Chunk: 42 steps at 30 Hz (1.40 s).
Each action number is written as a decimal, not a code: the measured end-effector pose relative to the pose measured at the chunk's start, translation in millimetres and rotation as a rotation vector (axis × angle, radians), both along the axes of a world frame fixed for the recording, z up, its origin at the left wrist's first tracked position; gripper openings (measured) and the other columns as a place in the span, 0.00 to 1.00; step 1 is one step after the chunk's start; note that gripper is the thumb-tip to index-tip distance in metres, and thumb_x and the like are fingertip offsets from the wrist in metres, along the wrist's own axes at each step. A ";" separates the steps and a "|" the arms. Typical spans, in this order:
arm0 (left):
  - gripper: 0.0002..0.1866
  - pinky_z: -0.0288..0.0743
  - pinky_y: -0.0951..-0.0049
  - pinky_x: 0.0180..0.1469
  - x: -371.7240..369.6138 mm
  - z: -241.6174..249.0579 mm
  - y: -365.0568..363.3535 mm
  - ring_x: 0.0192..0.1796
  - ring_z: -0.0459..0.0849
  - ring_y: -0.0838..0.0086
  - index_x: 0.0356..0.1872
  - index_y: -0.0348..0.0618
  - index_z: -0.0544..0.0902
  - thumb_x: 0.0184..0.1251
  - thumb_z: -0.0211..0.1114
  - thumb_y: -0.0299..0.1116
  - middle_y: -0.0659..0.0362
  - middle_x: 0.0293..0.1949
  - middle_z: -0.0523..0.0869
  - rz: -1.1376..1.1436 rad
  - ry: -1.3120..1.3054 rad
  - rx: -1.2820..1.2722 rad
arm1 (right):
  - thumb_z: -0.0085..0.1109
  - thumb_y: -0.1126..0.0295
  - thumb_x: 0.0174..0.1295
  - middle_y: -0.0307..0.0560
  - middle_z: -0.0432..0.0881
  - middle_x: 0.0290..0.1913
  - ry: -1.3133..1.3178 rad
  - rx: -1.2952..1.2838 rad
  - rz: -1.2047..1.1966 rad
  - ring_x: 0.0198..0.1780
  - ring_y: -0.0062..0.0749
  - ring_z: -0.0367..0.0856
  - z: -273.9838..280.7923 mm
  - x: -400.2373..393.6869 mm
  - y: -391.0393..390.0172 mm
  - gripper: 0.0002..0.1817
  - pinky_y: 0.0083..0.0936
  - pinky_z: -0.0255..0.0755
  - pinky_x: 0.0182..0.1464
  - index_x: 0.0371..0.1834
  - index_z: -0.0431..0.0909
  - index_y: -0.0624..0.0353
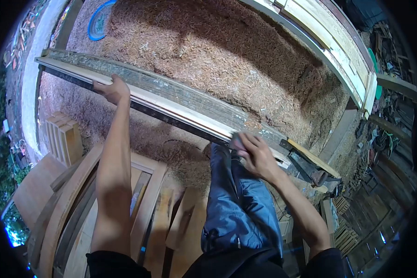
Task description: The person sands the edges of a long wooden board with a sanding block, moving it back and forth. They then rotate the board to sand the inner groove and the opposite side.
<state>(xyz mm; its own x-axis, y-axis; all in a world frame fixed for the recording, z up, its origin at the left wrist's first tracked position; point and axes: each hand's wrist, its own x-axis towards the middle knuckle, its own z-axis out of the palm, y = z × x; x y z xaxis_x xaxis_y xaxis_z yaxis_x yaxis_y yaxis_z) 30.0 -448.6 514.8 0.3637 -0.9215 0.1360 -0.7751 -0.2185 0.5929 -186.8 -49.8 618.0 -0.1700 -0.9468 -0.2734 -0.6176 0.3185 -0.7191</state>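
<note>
A long, pale wooden strip (180, 105) with a grooved edge lies along a weathered plank bench (190, 95). My left hand (113, 89) grips the strip toward its far left end, the thumb over the top and the fingers over the near edge. Near the strip's right end, my right hand (257, 155) presses a small greyish piece of sandpaper (236, 141) onto the grooved face. Most of the sandpaper is hidden under the fingers.
Wood shavings (208, 60) cover the ground beyond the bench, with a blue-rimmed basin (96, 25) at the back left. A clamp-like metal tool (306, 167) sits at the bench's right end. Stacked wooden pieces (65, 136) and frames (148, 185) stand at the near left.
</note>
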 end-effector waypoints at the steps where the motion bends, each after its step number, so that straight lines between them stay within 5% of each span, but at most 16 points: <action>1: 0.40 0.68 0.48 0.63 -2.2 3.2 2.1 0.61 0.73 0.37 0.71 0.42 0.52 0.63 0.65 0.37 0.33 0.64 0.67 0.000 0.009 0.004 | 0.57 0.70 0.63 0.66 0.76 0.57 0.017 -0.057 -0.019 0.54 0.60 0.75 -4.4 13.5 -22.9 0.27 0.43 0.71 0.59 0.65 0.69 0.68; 2: 0.40 0.68 0.48 0.63 -4.8 9.1 4.7 0.61 0.73 0.37 0.71 0.42 0.52 0.63 0.65 0.37 0.33 0.64 0.68 -0.004 0.023 0.008 | 0.57 0.64 0.65 0.65 0.73 0.63 -0.082 -0.050 -0.026 0.59 0.60 0.74 -13.8 24.9 -48.8 0.28 0.44 0.68 0.64 0.65 0.69 0.68; 5: 0.40 0.68 0.50 0.63 -1.7 6.9 2.2 0.62 0.73 0.39 0.70 0.39 0.54 0.62 0.66 0.38 0.34 0.63 0.69 -0.009 0.047 -0.010 | 0.57 0.64 0.65 0.64 0.78 0.55 -0.117 -0.105 -0.022 0.48 0.61 0.78 -16.4 48.2 -112.3 0.26 0.46 0.74 0.51 0.63 0.70 0.69; 8: 0.39 0.68 0.51 0.64 3.3 -1.6 1.3 0.62 0.73 0.40 0.69 0.36 0.55 0.61 0.66 0.38 0.35 0.66 0.66 -0.034 0.032 -0.031 | 0.57 0.63 0.66 0.64 0.77 0.56 -0.096 -0.164 -0.034 0.49 0.61 0.79 -16.7 36.6 -81.5 0.26 0.45 0.76 0.52 0.64 0.70 0.68; 11: 0.39 0.68 0.51 0.64 5.4 -4.6 -2.6 0.63 0.73 0.40 0.70 0.36 0.54 0.63 0.62 0.39 0.35 0.67 0.65 -0.041 0.017 -0.071 | 0.57 0.62 0.66 0.61 0.74 0.63 -0.060 0.029 -0.060 0.61 0.59 0.75 -5.2 0.3 -3.9 0.27 0.43 0.70 0.63 0.66 0.70 0.60; 17: 0.36 0.62 0.51 0.69 -10.0 13.7 18.1 0.67 0.68 0.39 0.76 0.40 0.47 0.72 0.48 0.40 0.34 0.71 0.60 0.006 0.136 0.070 | 0.57 0.64 0.66 0.65 0.75 0.61 0.016 0.029 -0.017 0.57 0.61 0.76 -7.5 -28.6 59.2 0.27 0.43 0.71 0.61 0.67 0.69 0.64; 19: 0.33 0.58 0.55 0.73 -7.7 -34.5 36.4 0.71 0.63 0.41 0.76 0.39 0.45 0.76 0.44 0.39 0.34 0.73 0.55 -0.018 0.107 -0.066 | 0.57 0.64 0.65 0.66 0.75 0.59 -0.038 -0.068 -0.018 0.56 0.61 0.76 -7.5 -12.9 25.2 0.28 0.44 0.72 0.58 0.66 0.69 0.65; 20: 0.32 0.52 0.57 0.76 -26.4 -17.5 68.8 0.75 0.55 0.44 0.76 0.38 0.41 0.78 0.40 0.37 0.35 0.75 0.49 -0.024 0.236 0.040 | 0.57 0.64 0.65 0.66 0.76 0.59 -0.050 -0.131 -0.014 0.55 0.61 0.77 -12.6 -5.2 2.0 0.28 0.45 0.72 0.57 0.66 0.69 0.66; 22: 0.32 0.52 0.58 0.76 -67.0 14.7 134.2 0.74 0.56 0.44 0.77 0.38 0.41 0.79 0.37 0.38 0.35 0.75 0.50 -0.023 0.308 0.073 | 0.54 0.60 0.68 0.64 0.74 0.62 -0.196 -0.066 0.018 0.61 0.60 0.74 -16.5 11.9 -49.5 0.27 0.41 0.69 0.62 0.66 0.68 0.67; 23: 0.31 0.54 0.57 0.75 -64.7 -11.3 145.5 0.73 0.59 0.43 0.77 0.40 0.41 0.79 0.37 0.39 0.36 0.74 0.52 -0.056 0.243 -0.046 | 0.54 0.60 0.68 0.65 0.74 0.62 -0.198 -0.051 0.022 0.60 0.60 0.74 -13.1 15.4 -64.3 0.27 0.41 0.69 0.62 0.65 0.69 0.67; 32: 0.30 0.52 0.59 0.76 -76.3 10.6 156.7 0.75 0.56 0.47 0.76 0.36 0.48 0.79 0.37 0.39 0.38 0.75 0.53 -0.010 0.323 -0.034 | 0.55 0.63 0.67 0.67 0.78 0.57 -0.124 0.015 -0.027 0.58 0.62 0.75 0.2 -27.0 31.0 0.25 0.44 0.71 0.61 0.63 0.72 0.67; 42: 0.30 0.54 0.58 0.75 -80.7 17.4 156.9 0.75 0.56 0.48 0.76 0.37 0.47 0.79 0.39 0.36 0.39 0.75 0.53 -0.007 0.323 -0.029 | 0.50 0.61 0.71 0.64 0.80 0.55 -0.189 0.035 0.067 0.52 0.61 0.80 -1.1 -22.4 -23.4 0.23 0.44 0.73 0.58 0.65 0.71 0.62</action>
